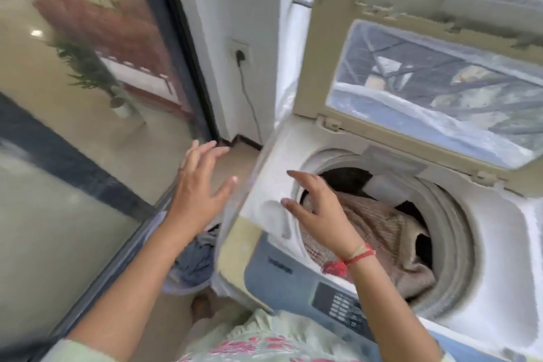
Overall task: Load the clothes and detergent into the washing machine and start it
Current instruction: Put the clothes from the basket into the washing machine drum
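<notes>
Centrally, the right hand [320, 214] hovers over the near rim of the drum [458, 232], fingers spread and straight, holding nothing; a red thread [357, 256] circles its wrist. The left hand [197, 185], likewise splayed and empty, is raised in the air to the left of the washing machine [505, 238], touching nothing. Beneath the right hand, clothes [376, 223], a beige knitted piece over dark items, already lie inside the drum, and the lid [323, 67] stands propped open behind. Loading appears partly done: further blue-grey garments [194, 256] lie in a basket [182, 291] on the floor just beside the machine, below the left hand. No detergent container is visible, so whether detergent has gone in cannot be told; closing the lid and starting the cycle at the control panel [340, 306] are judged to be left. A dark brand word [279, 265] on the blue front strip and the button legends are too blurred to read. A plug sits in the wall socket [240, 53] behind.
</notes>
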A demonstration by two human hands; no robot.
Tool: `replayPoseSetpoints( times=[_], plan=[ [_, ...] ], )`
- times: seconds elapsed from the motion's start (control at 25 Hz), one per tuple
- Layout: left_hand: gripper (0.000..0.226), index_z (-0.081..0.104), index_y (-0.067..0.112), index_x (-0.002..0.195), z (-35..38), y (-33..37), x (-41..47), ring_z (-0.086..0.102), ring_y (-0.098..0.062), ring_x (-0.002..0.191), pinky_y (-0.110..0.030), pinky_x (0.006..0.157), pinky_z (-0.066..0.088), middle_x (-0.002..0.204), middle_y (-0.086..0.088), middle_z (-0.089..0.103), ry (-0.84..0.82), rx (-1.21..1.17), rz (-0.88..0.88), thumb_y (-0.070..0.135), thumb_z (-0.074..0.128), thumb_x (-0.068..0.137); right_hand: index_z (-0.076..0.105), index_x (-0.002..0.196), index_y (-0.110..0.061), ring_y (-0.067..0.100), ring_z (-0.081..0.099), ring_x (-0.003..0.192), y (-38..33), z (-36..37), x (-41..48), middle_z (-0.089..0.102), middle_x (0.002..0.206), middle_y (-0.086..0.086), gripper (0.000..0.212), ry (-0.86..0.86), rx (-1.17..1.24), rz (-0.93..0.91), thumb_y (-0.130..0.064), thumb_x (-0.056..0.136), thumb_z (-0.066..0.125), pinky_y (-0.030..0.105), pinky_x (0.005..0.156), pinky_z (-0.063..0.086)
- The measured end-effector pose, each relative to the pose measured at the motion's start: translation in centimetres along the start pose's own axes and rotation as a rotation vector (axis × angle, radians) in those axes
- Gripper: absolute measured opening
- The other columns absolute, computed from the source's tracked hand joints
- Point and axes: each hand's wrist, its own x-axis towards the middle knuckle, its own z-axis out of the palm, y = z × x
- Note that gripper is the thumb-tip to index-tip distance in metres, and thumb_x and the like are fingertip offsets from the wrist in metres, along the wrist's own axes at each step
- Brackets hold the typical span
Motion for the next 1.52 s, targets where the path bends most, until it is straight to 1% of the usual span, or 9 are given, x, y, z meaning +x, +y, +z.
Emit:
replayPoseSetpoints(
  times=[0.24, 0.48, 0.68, 0.96, 1.12, 1.2, 1.28, 1.4, 1.52],
  plan=[
    [0.065, 0.054, 0.013, 0.123, -7.6, -15.5, -6.8, 0.027, -0.034, 0.135, -0.043, 0.11, 0.02, 0.133, -0.015, 0.047, 0.02, 0.093, -0.334, 0.055, 0.042, 0.076, 0.049, 0.13, -0.026, -0.002, 0.046, 0.113, -8.4, 11.0, 3.0, 0.045, 0.12, -0.018, 0.04, -0.233, 0.066, -0.106, -0.03, 0.092, 0.059, 0.014, 0.095, 0.038],
    [0.06, 0.064, 0.007, 0.108, -8.5, -30.3, -11.3, 0.05, -0.038, 0.116, -0.044, 0.101, 0.032, 0.113, -0.017, 0.057, -0.243, 0.035, -0.461, 0.05, 0.044, 0.072, 0.054, 0.125, -0.02, 0.016, 0.056, 0.108, -10.4, 25.2, 7.6, 0.052, 0.119, 0.002, 0.033, -0.256, 0.107, 0.155, -0.02, 0.092, 0.058, 0.032, 0.095, 0.047],
    [0.046, 0.06, 0.011, 0.115, -4.3, -40.2, -13.0, 0.05, -0.035, 0.115, -0.04, 0.097, 0.037, 0.114, -0.014, 0.055, -0.53, 0.04, -0.516, 0.038, 0.057, 0.078, 0.058, 0.12, -0.006, 0.027, 0.058, 0.109, -5.1, 35.9, 10.7, 0.055, 0.121, 0.012, 0.032, -0.282, 0.004, 0.459, -0.001, 0.089, 0.055, 0.03, 0.091, 0.046],
    [0.043, 0.051, 0.013, 0.127, 9.5, -49.9, -14.4, 0.041, -0.029, 0.125, -0.036, 0.102, 0.032, 0.126, -0.012, 0.051, -0.724, 0.089, -0.419, 0.024, 0.059, 0.086, 0.049, 0.131, -0.007, 0.036, 0.05, 0.116, 10.4, 50.8, 11.0, 0.049, 0.128, 0.02, 0.043, -0.538, -0.287, 0.682, -0.011, 0.089, 0.056, 0.036, 0.093, 0.04],
    [0.05, 0.045, 0.013, 0.133, 17.0, -54.0, -17.6, 0.025, -0.028, 0.138, -0.037, 0.114, 0.013, 0.135, -0.012, 0.044, -0.798, 0.171, -0.371, 0.024, 0.058, 0.086, 0.026, 0.144, -0.014, 0.038, 0.036, 0.13, 18.1, 57.7, 10.5, 0.03, 0.145, 0.017, 0.078, -0.729, -0.546, 0.6, -0.039, 0.082, 0.066, 0.043, 0.103, 0.036],
    [0.052, 0.041, 0.014, 0.136, 19.8, -55.3, -19.0, 0.013, -0.027, 0.144, -0.036, 0.116, 0.001, 0.142, -0.01, 0.038, -0.819, 0.219, -0.319, 0.024, 0.056, 0.087, -0.003, 0.15, -0.024, 0.038, 0.02, 0.14, 20.9, 60.3, 9.7, 0.005, 0.157, 0.013, 0.11, -0.783, -0.625, 0.719, -0.058, 0.073, 0.068, 0.05, 0.11, 0.025],
    [0.051, 0.041, 0.014, 0.137, 21.4, -55.7, -20.2, 0.006, -0.026, 0.146, -0.036, 0.116, -0.005, 0.147, -0.008, 0.033, -0.823, 0.251, -0.273, 0.023, 0.055, 0.088, -0.017, 0.147, -0.029, 0.039, 0.025, 0.138, 22.7, 62.3, 8.5, -0.001, 0.158, 0.016, 0.119, -0.77, -0.683, 0.798, -0.061, 0.071, 0.068, 0.051, 0.109, 0.025],
    [0.047, 0.045, 0.014, 0.133, 21.6, -55.6, -21.1, 0.005, -0.026, 0.146, -0.038, 0.116, -0.007, 0.148, -0.009, 0.033, -0.798, 0.23, -0.273, 0.021, 0.056, 0.087, 0.006, 0.15, -0.027, 0.042, 0.054, 0.112, 23.4, 63.5, 8.0, 0.035, 0.143, 0.023, 0.085, -0.61, -0.57, 0.763, -0.022, 0.084, 0.061, 0.046, 0.09, 0.045],
    [0.047, 0.044, 0.016, 0.133, 20.5, -54.1, -20.7, 0.005, -0.026, 0.146, -0.04, 0.116, 0.0, 0.146, -0.007, 0.033, -0.835, 0.165, -0.34, 0.02, 0.056, 0.087, 0.04, 0.139, -0.02, 0.041, 0.056, 0.103, 21.8, 60.7, 9.3, 0.053, 0.12, 0.02, 0.059, -0.367, -0.453, 0.738, -0.001, 0.084, 0.05, 0.045, 0.088, 0.047]
  ],
)
